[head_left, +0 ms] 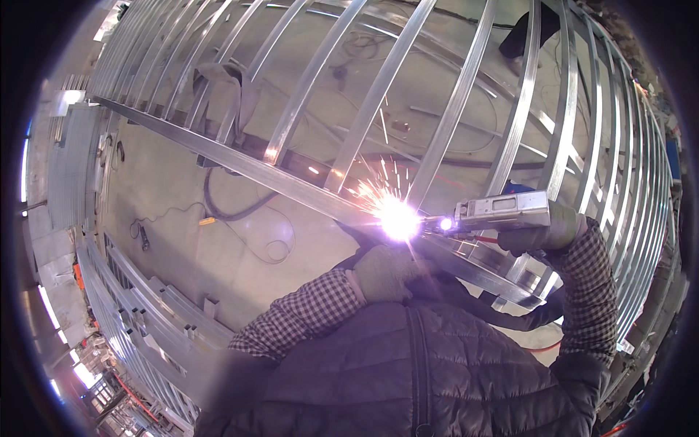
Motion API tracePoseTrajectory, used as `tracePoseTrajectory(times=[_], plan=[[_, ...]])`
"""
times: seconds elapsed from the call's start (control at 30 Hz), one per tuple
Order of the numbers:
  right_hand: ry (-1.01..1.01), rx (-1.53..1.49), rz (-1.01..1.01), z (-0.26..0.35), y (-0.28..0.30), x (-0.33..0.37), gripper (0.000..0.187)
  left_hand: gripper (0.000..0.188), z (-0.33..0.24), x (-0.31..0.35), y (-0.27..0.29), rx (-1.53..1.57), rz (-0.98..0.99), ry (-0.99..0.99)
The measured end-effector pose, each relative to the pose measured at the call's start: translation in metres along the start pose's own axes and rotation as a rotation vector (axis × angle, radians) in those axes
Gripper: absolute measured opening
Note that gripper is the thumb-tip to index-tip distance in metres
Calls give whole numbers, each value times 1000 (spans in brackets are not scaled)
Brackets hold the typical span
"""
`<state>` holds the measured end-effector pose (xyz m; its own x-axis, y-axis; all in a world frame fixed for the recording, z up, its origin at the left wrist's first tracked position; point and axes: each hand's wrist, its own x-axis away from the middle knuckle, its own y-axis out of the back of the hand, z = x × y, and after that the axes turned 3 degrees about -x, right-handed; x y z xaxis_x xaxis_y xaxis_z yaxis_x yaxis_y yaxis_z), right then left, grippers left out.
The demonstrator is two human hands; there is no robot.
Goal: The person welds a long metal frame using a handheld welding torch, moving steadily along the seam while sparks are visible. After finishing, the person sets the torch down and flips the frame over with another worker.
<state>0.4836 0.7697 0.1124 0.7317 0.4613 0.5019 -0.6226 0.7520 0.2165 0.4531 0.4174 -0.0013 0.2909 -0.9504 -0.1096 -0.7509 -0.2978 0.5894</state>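
My right hand (pixel 555 229), in a greyish work glove, is closed round a handheld welding gun (pixel 504 211) with a boxy silver body. The gun's nozzle points left at a long square metal rail (pixel 255 166). A white-violet glare (pixel 399 220) burns at the rail, throwing sparks up and to the left, and it hides the joint there. Just below the glare is my gloved left hand (pixel 384 275), close against the rail's near side. Its fingers are lost in the glare and shadow, so whether it grips the rail cannot be made out.
Parallel metal bars (pixel 448 109) run away from the rail across the far side. A grey cloth-like piece (pixel 244 95) hangs over some bars at the left. Cables (pixel 211 191) lie on the floor, and stacked metal profiles (pixel 156 313) stand at lower left.
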Motion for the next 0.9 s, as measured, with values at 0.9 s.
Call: tracePoseTrajectory(times=[0.9], plan=[[25, -306, -2, -19, -14, 10, 41, 64, 3, -6, 2, -103, 106, 22]])
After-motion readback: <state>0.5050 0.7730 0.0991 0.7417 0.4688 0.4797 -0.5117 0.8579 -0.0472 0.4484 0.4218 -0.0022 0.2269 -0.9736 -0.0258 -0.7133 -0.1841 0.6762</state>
